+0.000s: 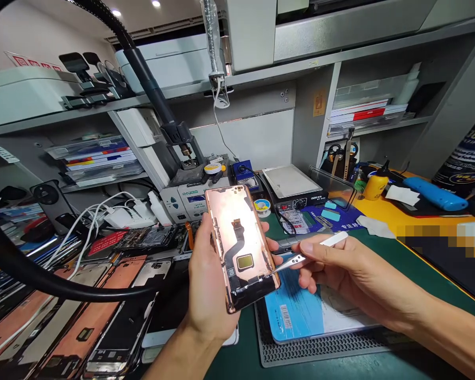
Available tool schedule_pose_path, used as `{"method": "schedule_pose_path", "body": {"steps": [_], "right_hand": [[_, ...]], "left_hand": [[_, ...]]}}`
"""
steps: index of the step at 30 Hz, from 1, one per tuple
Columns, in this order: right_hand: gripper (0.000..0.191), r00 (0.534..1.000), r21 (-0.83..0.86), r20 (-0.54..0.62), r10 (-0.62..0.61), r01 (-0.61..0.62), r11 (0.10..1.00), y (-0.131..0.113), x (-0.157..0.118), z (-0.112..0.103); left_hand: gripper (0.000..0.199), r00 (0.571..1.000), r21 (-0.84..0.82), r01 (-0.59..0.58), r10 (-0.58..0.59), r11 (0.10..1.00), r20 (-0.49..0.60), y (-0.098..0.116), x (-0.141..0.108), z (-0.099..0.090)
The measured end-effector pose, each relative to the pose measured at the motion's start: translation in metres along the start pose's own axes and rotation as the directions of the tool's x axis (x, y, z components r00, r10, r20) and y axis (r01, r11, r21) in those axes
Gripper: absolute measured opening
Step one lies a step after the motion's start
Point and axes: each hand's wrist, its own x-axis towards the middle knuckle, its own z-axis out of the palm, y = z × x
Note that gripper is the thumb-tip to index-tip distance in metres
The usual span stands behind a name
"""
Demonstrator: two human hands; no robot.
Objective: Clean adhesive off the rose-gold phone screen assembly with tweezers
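A phone screen assembly (243, 237) with a copper-coloured back, a dark flex cable and a black strip along its lower end is held tilted in my left hand (209, 274). My left fingers wrap round its far edge. My right hand (340, 269) pinches white-handled metal tweezers (295, 260), whose tips are at the lower right edge of the assembly, near the black strip. Whether the tips grip anything is too small to tell. Beneath my right hand lies a blue and white package (296, 311) on a grey perforated mat (273, 354).
Several phone screens and frames (98, 316) lie at the left, with a black hose (83, 293) arching over them. Behind stand a soldering station (184, 203), a heating plate (293, 184), a yellow bottle (376, 184) and a blue tool (435, 194).
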Motion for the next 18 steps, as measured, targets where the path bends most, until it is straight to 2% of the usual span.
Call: {"method": "schedule_pose_path", "body": {"steps": [12, 18], "right_hand": [[0.029, 0.998, 0.054, -0.029, 0.058, -0.056, 0.997, 0.0014, 0.0016, 0.0008], [0.026, 0.999, 0.072, -0.014, 0.041, -0.04, 0.997, 0.0018, 0.0023, -0.0012]], "left_hand": [[0.061, 1.0, 0.005, 0.004, -0.004, 1.0, -0.006, 0.0015, 0.0003, -0.0015], [0.061, 0.999, -0.028, 0.046, -0.046, 0.999, 0.008, 0.0023, 0.0021, -0.0039]]}}
